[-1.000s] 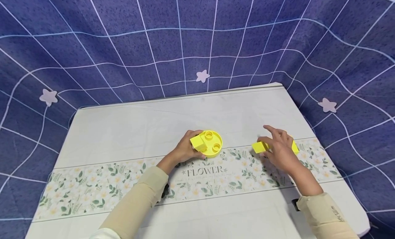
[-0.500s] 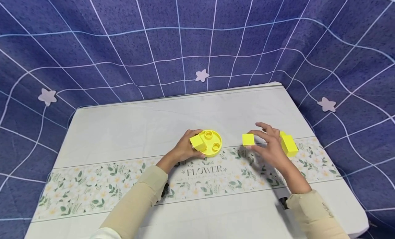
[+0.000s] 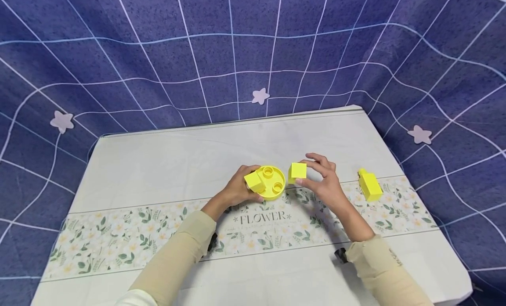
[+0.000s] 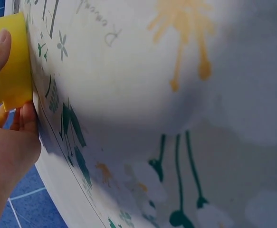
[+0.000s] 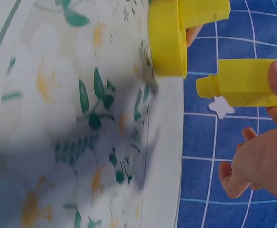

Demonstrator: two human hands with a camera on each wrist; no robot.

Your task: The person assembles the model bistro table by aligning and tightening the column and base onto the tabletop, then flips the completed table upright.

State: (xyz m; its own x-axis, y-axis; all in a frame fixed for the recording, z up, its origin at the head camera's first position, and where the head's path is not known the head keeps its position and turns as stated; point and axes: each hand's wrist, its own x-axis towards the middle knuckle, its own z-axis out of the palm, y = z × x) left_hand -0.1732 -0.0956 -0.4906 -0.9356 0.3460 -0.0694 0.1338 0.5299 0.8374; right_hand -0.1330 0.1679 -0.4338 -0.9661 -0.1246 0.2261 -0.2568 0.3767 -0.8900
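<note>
My left hand (image 3: 238, 188) holds a round yellow base (image 3: 271, 192) on the tablecloth, thumb and fingers at its left side. Two round sockets show in the base, and a yellow block (image 3: 254, 182) stands upright at its left part. Just right of the base, my right hand (image 3: 325, 179) pinches a second yellow block (image 3: 297, 172) between thumb and fingers. In the right wrist view this held block (image 5: 247, 83) has a narrower round peg pointing down toward the table, raised above it. A third yellow block with a peg (image 3: 370, 186) lies on its side at the right.
A white tablecloth (image 3: 166, 165) with a flowered band and the word FLOWER covers the table. Behind and at both sides hangs a blue curtain (image 3: 205, 55) with white grid lines and stars. The table's back edge runs along the curtain.
My right hand has lifted a yellow block from the right side and carried it left, close to the round base. The left hand and base have stayed put.
</note>
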